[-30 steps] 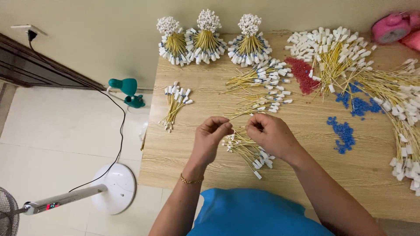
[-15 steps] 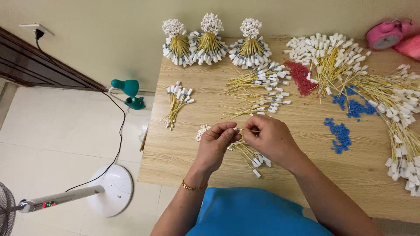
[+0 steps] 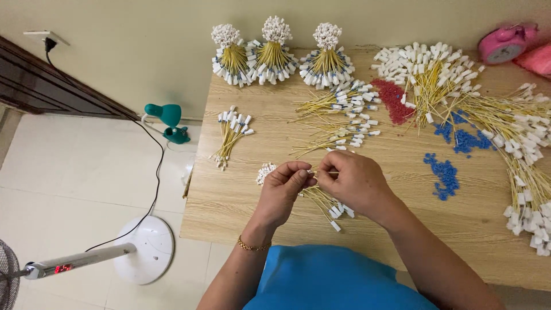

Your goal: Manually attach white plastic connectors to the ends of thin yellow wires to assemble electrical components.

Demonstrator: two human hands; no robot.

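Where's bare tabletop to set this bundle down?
Bare wood lies left of the left hand, below the small tied bundle, and right of the right hand, below the blue beads. The back and right edge are crowded with yellow wire piles.

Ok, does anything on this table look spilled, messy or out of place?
Nothing looks damaged. The red beads and blue beads lie in loose scattered patches on the wooden table, not in any container. The yellow wires beyond the left hand and right hand are strewn, unlike the three tied bundles.
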